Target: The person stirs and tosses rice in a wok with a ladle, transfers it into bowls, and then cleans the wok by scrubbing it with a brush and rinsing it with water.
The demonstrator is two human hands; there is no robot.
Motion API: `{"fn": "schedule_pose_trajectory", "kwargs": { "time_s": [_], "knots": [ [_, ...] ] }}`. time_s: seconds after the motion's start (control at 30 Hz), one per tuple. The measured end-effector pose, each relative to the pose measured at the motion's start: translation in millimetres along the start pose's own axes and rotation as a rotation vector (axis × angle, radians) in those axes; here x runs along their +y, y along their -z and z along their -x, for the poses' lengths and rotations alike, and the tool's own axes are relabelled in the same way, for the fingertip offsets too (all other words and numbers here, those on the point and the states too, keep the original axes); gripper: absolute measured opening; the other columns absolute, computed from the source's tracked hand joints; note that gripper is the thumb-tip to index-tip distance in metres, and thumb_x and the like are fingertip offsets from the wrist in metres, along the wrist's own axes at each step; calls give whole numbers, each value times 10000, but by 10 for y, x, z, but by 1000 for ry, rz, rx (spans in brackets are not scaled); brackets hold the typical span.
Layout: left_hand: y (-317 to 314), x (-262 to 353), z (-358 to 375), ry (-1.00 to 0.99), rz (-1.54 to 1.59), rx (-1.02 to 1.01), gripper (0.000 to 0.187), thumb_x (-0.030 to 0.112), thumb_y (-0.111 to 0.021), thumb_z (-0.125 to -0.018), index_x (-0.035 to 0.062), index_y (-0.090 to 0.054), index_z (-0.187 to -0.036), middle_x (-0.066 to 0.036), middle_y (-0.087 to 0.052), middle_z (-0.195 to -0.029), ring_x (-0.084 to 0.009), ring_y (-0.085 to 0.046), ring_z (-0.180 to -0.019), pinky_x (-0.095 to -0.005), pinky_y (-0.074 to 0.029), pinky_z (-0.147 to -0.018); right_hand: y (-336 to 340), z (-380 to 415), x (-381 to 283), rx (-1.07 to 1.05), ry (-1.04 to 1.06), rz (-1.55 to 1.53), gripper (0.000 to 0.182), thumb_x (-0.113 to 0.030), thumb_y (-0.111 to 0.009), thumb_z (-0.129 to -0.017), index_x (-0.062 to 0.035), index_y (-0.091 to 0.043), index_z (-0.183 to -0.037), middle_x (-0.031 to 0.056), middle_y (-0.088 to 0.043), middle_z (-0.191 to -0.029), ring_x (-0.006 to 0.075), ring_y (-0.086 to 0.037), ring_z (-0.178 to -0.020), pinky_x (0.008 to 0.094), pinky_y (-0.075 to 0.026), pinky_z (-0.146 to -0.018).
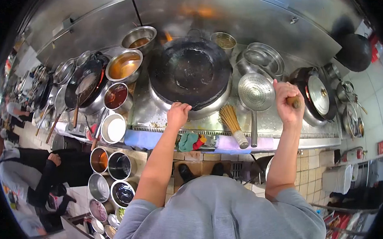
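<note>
My left hand [178,115] grips the near edge of a large black wok [159,81], fingers closed over the rim. The wok sits on a burner ring, with a thin dark residue inside. My right hand [290,98] is wrapped around the wooden handle [293,102] of what looks like a ladle. Its metal shaft points up and left toward a steel pot [279,63]; the ladle's head cannot be clearly made out. Close by my right hand lies a round perforated strainer [256,90], handle toward me. A bamboo brush [232,121] rests between strainer and wok.
Left of the wok stand steel bowls of amber liquid [127,64] and red sauce [116,96], and a white-lined pot [113,128]. A lidded wok [318,93] is at right. Cloths [188,142] line the counter's front edge. At far left, a person [28,167] is nearby.
</note>
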State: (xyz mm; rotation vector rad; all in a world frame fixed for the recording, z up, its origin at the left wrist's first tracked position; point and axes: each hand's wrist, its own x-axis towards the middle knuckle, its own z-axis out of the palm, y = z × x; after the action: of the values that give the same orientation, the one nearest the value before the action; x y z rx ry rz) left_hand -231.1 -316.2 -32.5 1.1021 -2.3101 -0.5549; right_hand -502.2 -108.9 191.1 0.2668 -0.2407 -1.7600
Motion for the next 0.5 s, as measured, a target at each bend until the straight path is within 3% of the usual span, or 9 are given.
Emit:
{"fn": "schedule_pose_trajectory", "kwargs": {
  "time_s": [0.13,0.2,0.23,0.3,0.4,0.47,0.5],
  "knots": [
    [27,-135,132,-94,200,45,137,188,-601,-875,111,-681,-955,-150,-631,-1015,-291,-593,-976,-342,-466,-839,86,402,442,54,-4,26,312,-12,-407,-905,122,-290,-1161,51,-431,-764,133,-502,-577,271,-470,-539],
    [139,-227,396,21,567,122,172,174,-563,-915,84,-656,-1029,-111,-644,-1037,-208,-602,-976,-281,-452,-842,165,565,572,83,-71,62,371,-64,-390,-936,142,-295,-1229,51,-429,-779,127,-510,-590,267,-465,-540],
    [227,-271,575,154,670,78,191,150,-524,-941,24,-625,-1044,-65,-641,-983,-134,-584,-906,-249,-442,-799,198,634,645,105,-111,96,357,-94,-368,-954,133,-341,-1228,42,-429,-779,109,-516,-597,263,-465,-536],
    [359,-440,1002,301,879,46,194,144,-518,-947,-10,-627,-994,-58,-640,-886,-145,-597,-828,-263,-469,-784,230,748,794,162,-128,161,361,-109,-359,-963,127,-346,-1236,37,-428,-780,101,-513,-599,259,-466,-537],
    [551,-674,1618,358,907,-72,211,149,-501,-962,-27,-613,-985,-34,-617,-845,-121,-574,-782,-249,-467,-751,228,889,979,265,-140,278,379,-141,-350,-980,96,-354,-1276,19,-426,-780,62,-489,-588,243,-464,-516],
    [572,-801,1863,559,963,-118,201,157,-508,-959,-13,-615,-974,-24,-605,-817,-112,-559,-751,-242,-458,-713,212,925,1115,326,-178,409,393,-143,-356,-979,77,-346,-1305,10,-423,-774,41,-468,-565,231,-455,-483],
    [571,-859,1889,564,967,-121,201,157,-508,-959,-13,-615,-974,-24,-605,-817,-112,-559,-751,-242,-458,-713,215,934,1178,366,-179,475,399,-145,-370,-977,64,-344,-1316,0,-419,-767,23,-454,-545,219,-441,-451]
  ]
}}
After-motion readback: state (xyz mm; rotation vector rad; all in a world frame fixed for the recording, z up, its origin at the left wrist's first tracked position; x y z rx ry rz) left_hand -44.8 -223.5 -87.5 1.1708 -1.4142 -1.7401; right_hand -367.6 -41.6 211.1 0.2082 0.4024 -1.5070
